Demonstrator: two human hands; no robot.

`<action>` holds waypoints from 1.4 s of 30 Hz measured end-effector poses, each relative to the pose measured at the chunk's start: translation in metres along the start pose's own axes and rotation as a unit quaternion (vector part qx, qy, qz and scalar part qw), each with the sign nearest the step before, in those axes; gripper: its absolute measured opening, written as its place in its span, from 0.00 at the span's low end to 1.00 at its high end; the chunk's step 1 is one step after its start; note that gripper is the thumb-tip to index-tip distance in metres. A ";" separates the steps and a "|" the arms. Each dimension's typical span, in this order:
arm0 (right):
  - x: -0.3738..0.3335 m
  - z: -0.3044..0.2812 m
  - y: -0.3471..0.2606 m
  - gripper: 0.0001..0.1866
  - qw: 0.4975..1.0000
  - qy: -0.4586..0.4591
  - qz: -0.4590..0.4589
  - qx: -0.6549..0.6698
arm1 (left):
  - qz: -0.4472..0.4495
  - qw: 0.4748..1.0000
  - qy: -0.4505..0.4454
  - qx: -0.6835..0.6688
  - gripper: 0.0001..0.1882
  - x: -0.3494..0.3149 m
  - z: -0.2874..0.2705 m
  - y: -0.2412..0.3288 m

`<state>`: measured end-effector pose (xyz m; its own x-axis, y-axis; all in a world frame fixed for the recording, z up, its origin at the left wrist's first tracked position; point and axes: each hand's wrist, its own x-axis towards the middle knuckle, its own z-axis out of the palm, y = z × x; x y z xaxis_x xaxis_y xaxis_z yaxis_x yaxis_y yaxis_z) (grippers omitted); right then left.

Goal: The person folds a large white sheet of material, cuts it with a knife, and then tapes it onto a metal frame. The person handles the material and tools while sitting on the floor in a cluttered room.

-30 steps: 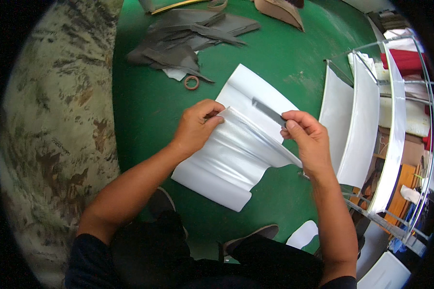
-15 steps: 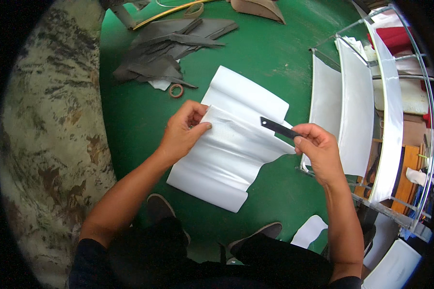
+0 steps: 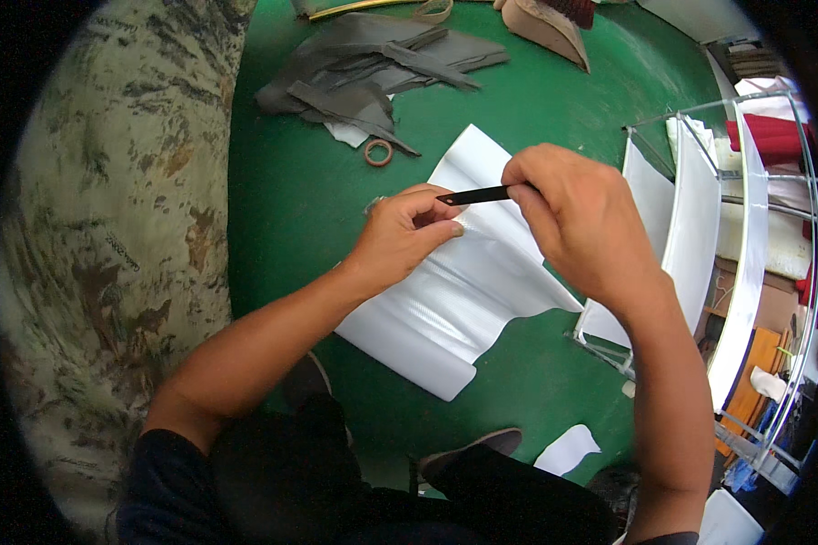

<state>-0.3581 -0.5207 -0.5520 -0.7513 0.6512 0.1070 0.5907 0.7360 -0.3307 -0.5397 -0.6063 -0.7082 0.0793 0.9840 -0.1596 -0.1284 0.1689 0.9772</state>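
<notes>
1. Seen from above, a person in dark clothes works with bare hands over a green floor (image 3: 554, 381); dark shoes (image 3: 495, 442) show at the bottom.
2. The left hand (image 3: 398, 238) pinches the upper left edge of a white sheet (image 3: 486, 286) between thumb and bent fingers.
3. The sheet is in the middle of the view, below and between the two hands. It is glossy, finely textured in part and rippled, with a curled lower end. Whether it rests on anything below cannot be told.
4. The right hand (image 3: 577, 213) holds a narrow, flat black strip (image 3: 483, 195) between thumb and fingers, above the sheet's right part.
5. The strip points left, its slanted tip just beside the left fingers; whether they touch is unclear.
6. Beyond the left hand, a reddish-brown ring (image 3: 367, 154) lies near a heap of dark grey sheet pieces (image 3: 382, 59).
7. On the right stands a metal-framed rack (image 3: 681, 116) with curved white panels (image 3: 693, 227).
8. A small white scrap (image 3: 568, 450) lies near the right shoe.
9. A stained, mottled grey-green surface (image 3: 118, 272) fills the left side.
</notes>
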 end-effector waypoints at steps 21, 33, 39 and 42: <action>0.036 -0.010 -0.012 0.04 0.987 -0.094 -0.068 -0.112 | -0.059 0.994 0.007 -0.092 0.05 0.001 0.001 -0.010; 0.040 -0.011 -0.005 0.04 0.988 -0.129 -0.036 -0.082 | -0.063 0.994 -0.003 -0.094 0.05 0.000 0.002 -0.008; 0.043 -0.012 -0.009 0.05 0.980 -0.125 -0.104 -0.111 | -0.020 0.995 0.016 -0.096 0.07 0.002 0.004 -0.016; 0.046 -0.014 -0.010 0.06 0.974 -0.133 -0.126 -0.134 | -0.056 0.993 0.005 -0.099 0.04 0.002 0.002 -0.014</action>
<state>-0.3946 -0.4956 -0.5310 -0.9109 0.3987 -0.1061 0.4065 0.9113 -0.0656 -0.5356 -0.6072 -0.7222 0.0951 0.9587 -0.2680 -0.3114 0.2844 0.9067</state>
